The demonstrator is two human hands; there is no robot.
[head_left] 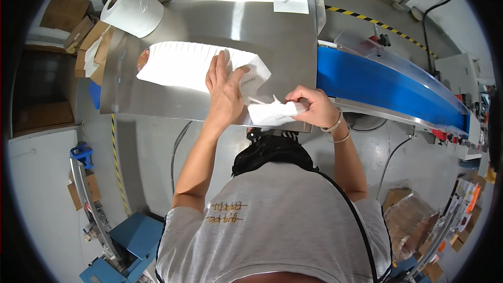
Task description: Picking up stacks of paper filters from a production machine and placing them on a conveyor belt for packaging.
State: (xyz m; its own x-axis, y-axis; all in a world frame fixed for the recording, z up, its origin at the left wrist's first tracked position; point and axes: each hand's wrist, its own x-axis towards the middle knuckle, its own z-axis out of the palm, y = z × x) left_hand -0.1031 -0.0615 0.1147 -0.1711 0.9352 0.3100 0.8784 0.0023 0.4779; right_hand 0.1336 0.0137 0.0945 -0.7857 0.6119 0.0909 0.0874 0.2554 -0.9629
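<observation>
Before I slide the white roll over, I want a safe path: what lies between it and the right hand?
In the head view, the fanned white packets lie between the white roll and the right hand, with the left hand on them.

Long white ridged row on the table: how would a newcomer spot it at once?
Find the shiny grey metal table left of the flat blue conveyor belt. On it lies a long white ridged row, the bare left hand over its right part. Its red-patterned left end sets it apart from the thick white cylindrical roll beyond it.
</observation>
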